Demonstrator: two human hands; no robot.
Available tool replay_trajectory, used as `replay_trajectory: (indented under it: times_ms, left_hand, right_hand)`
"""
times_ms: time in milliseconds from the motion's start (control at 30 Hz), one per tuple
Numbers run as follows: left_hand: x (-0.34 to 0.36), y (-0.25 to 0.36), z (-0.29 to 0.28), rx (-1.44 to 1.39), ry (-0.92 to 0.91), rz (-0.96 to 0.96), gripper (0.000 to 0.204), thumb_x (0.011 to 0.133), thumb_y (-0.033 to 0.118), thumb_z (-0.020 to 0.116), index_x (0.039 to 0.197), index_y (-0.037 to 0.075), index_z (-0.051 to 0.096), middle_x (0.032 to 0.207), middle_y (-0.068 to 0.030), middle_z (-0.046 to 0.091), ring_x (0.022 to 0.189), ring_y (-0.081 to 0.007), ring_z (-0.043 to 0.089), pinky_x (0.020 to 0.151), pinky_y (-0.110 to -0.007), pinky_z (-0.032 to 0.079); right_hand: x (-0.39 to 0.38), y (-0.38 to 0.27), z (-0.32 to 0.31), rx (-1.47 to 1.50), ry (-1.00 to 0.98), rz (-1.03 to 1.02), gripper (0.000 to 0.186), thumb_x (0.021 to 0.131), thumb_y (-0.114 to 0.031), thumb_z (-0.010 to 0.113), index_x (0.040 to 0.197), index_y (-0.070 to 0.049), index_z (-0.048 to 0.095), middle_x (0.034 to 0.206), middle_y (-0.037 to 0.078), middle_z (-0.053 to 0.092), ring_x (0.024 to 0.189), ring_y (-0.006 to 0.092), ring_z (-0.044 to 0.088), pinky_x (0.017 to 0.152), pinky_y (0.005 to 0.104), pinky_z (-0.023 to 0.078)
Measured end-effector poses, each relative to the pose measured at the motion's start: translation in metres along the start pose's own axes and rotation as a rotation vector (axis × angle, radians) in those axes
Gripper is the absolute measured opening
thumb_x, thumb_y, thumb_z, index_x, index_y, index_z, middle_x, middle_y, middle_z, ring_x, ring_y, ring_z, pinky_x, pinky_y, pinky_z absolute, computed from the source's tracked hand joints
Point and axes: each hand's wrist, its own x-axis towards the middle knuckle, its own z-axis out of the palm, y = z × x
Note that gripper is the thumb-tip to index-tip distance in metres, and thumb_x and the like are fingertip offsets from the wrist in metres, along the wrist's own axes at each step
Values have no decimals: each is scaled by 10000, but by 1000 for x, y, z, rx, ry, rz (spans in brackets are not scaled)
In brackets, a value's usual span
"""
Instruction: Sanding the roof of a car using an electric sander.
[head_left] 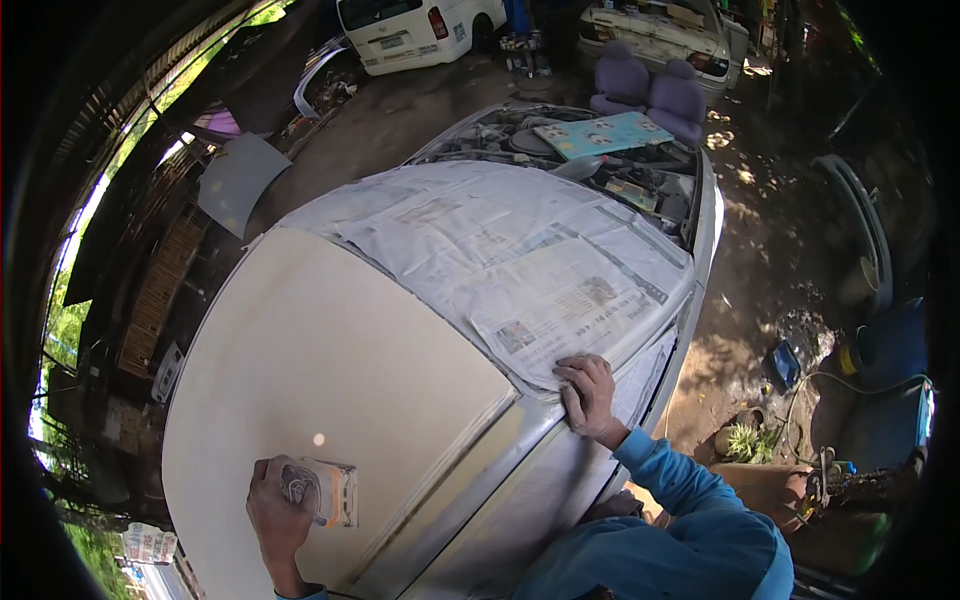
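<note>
A car roof [330, 340] with a pale cream, matte surface fills the middle. On its near left part, my left hand [275, 510] is closed around a sander [338, 492], dark and orange with a squarish base lying against the roof. Newspaper sheets [500, 250] cover the windshield beyond the roof's front edge. My right hand [588, 395] rests at the papered windshield's near corner, on the pillar [545, 408], its fingers bent and the thumb apart, with no tool in it. My blue right sleeve [690, 480] reaches in from the lower right.
The engine bay [540, 150] lies uncovered ahead, a patterned light-blue board [605, 133] across it. Purple seats [675, 100] stand beyond. A white van [405, 30] is parked at the back. To the right are a blue drum [895, 340], a hose [800, 400] and a potted plant [745, 440].
</note>
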Motion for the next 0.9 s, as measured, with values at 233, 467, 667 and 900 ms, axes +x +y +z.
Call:
replay_trajectory:
  times_ms: [233,467,667,900]
  left_hand:
    - [38,90,27,35,-90,334,413,664,125,750,1058,78,637,1008,-106,622,891,-322,655,767,-420,539]
    - [174,84,65,-31,-95,346,400,704,191,737,1076,92,627,1010,-134,637,927,-364,644,817,-442,523]
    - [258,6,65,103,-35,153,436,722,240,730,1119,94,622,1082,-164,660,1002,-392,639,861,-468,518]
    - [187,-113,26,73,-22,-156,442,747,274,727,1119,58,622,1018,-210,682,995,-404,650,847,-460,509]
  right_hand:
    - [-1,2,1,-10,-20,14,270,773,-126,617,1029,-54,666,1087,119,656,1004,367,571,942,466,414]
    - [1,5,3,-19,4,4,263,751,-108,617,1002,-51,671,1075,112,664,1000,351,587,930,459,429]
    - [2,7,1,19,20,10,259,747,-95,605,988,-26,669,1062,129,668,999,354,588,930,464,431]
    - [1,3,9,-1,17,-10,267,790,-106,553,1014,0,653,1072,160,659,999,370,581,939,467,421]
